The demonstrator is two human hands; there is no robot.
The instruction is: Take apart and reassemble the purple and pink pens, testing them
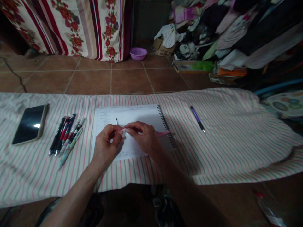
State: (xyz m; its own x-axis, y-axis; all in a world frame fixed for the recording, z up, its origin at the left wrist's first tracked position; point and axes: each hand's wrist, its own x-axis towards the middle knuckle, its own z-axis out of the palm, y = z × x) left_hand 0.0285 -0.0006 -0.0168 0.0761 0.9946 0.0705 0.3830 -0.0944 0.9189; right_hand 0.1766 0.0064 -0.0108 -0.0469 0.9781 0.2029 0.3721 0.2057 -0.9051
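Observation:
Both hands meet over an open spiral notebook [139, 112]. My left hand [107, 140] is closed, thumb and forefinger pinching one end of a small pale pink piece [124, 129]. From the other side, the fingertips of my right hand [143, 134] pinch the same piece; its exact kind is too small and blurred to tell. A short white part with a dark tip [116, 121] shows just behind my left fingers. To the right of my right hand, a slim pink stick-like thing [163, 133] lies across the notebook's spiral edge, partly hidden by that hand.
Several pens [67, 135] lie in a bunch left of the notebook, beside a dark-screened phone [29, 123]. A purple pen [197, 119] rests on the striped cloth [227, 142] at right. Beyond the cloth's far edge are floor tiles, a purple basin [138, 54] and piled clothes.

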